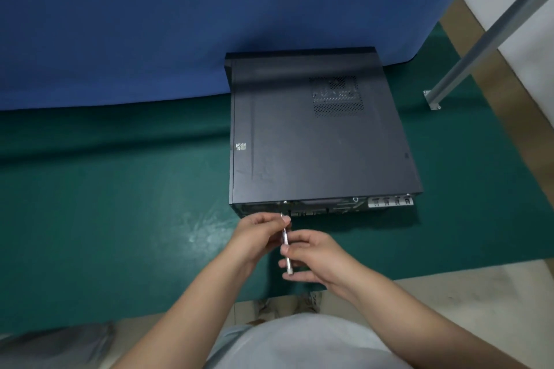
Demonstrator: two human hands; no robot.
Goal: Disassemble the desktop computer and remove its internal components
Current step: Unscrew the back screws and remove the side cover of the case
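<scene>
Both hands closed their grip on a screwdriver (285,244), left hand (257,237) near the tip, right hand (314,260) lower. Its tip met the case (314,135) rear on the green tabletop (120,189).

Single head-worn wide-angle view, looking forward and steeply down from above the person's own torso. Both bare forearms enter from the bottom edge, close to the lens. The black metal desktop computer case (317,132) sits mid-frame on the green work mat (120,189), at arm's reach. Blue cloth backdrop (180,9) fills the top; edges bend from lens distortion.
</scene>
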